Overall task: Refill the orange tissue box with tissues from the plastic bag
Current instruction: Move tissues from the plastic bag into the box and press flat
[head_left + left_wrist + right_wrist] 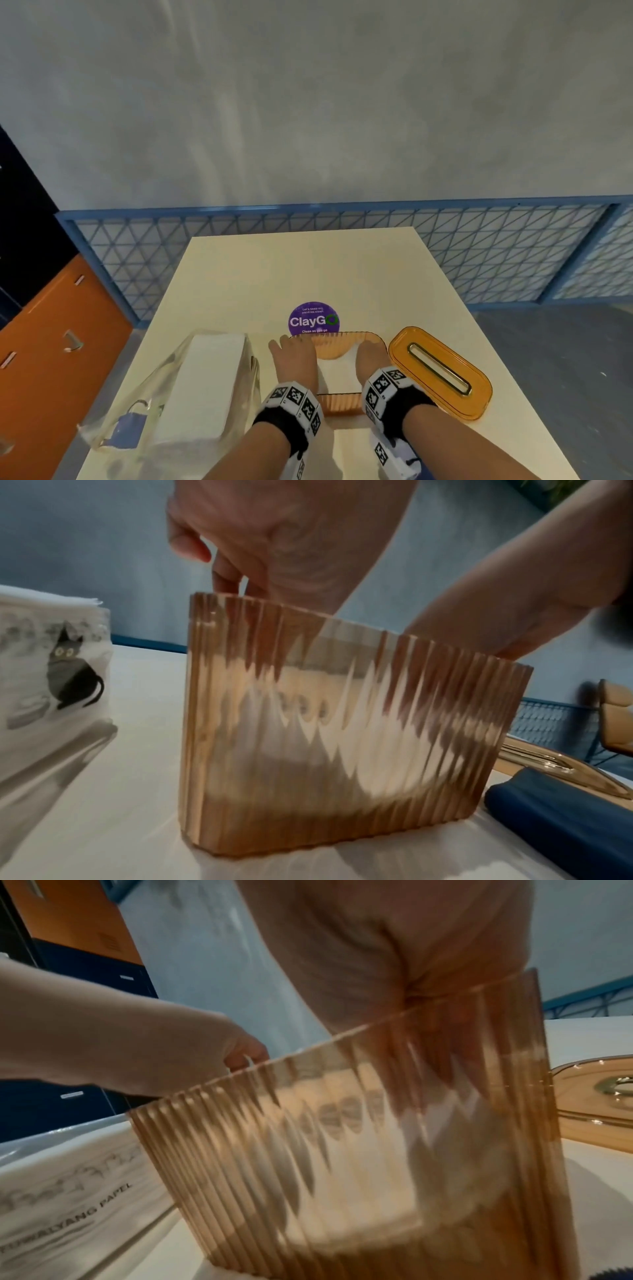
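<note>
The orange ribbed tissue box (337, 406) stands open on the table, just in front of me. Both hands reach into it from above: my left hand (294, 354) at its left end, my right hand (371, 356) at its right end. Between them they hold a white tissue stack (337, 371), which sags in the middle behind the ribbed wall (342, 750). The fingertips are hidden inside the box (342, 1177). The orange lid (442, 371) with its gold slot lies flat to the right. The clear plastic bag (191, 387) of tissues lies to the left.
A purple round sticker (313, 320) is on the cream table (308, 267) just behind the box. A blue mesh fence (479, 246) runs behind the table. Orange and dark cabinets (51, 342) stand at the left. The bag (51, 683) carries a cat print.
</note>
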Tool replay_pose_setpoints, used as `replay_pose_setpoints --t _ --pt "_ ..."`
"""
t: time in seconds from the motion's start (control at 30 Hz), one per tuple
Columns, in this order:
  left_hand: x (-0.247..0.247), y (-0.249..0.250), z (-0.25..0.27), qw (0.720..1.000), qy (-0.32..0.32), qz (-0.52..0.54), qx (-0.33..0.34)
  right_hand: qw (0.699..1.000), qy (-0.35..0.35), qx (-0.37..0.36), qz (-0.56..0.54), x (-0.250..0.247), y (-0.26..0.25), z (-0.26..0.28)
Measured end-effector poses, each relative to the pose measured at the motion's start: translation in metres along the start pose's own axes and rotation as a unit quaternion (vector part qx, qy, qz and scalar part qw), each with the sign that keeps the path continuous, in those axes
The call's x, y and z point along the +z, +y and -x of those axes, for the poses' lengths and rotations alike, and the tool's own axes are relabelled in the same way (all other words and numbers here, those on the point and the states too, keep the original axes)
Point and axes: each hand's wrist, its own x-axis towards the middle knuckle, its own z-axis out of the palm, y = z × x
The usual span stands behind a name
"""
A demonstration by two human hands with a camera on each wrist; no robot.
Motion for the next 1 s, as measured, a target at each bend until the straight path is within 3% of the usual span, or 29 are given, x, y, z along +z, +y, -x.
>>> replay_pose_setpoints --t 0.1,0.17,0.27,0.37,0.43,0.5,0.6,0.7,0.77,0.87,1.0 --pt "0.001 0.002 -0.005 0.999 -0.004 0.035 0.033 0.998 0.02 -0.028 0.05 0.01 -0.004 -0.002" --pt "0.002 0.003 -0.01 0.991 -0.058 0.108 0.052 0.997 0.049 -0.034 0.057 0.012 -0.008 -0.001" --pt "0.005 0.003 -0.015 0.976 -0.145 0.15 0.058 0.997 -0.016 -0.03 0.065 0.01 -0.009 -0.004" --pt "0.007 0.001 -0.018 0.969 -0.178 0.159 0.056 0.993 -0.079 -0.024 0.083 0.011 -0.004 -0.012" --pt "0.005 0.0 -0.019 0.965 -0.169 0.191 0.056 0.993 -0.085 -0.026 0.081 0.007 -0.002 -0.014" --pt "-0.003 -0.003 -0.017 0.959 -0.117 0.255 0.05 0.997 -0.049 -0.047 0.048 -0.003 -0.001 -0.012" --pt "-0.019 -0.023 -0.006 0.942 0.033 0.332 0.035 0.993 0.068 -0.073 -0.061 -0.02 0.011 -0.008" --pt "-0.021 -0.059 0.007 0.949 0.135 0.28 -0.048 0.983 0.148 -0.073 -0.081 -0.02 0.034 -0.007" --pt "-0.013 -0.08 0.017 0.96 0.115 0.22 -0.126 0.987 0.126 -0.059 -0.082 -0.014 0.044 -0.007" --pt "0.007 -0.096 0.026 0.961 0.042 0.163 -0.22 0.996 0.038 -0.013 -0.081 0.0 0.049 -0.014" --pt "0.028 -0.107 0.03 0.963 0.011 0.125 -0.238 0.999 0.002 -0.032 -0.033 0.006 0.051 -0.023"
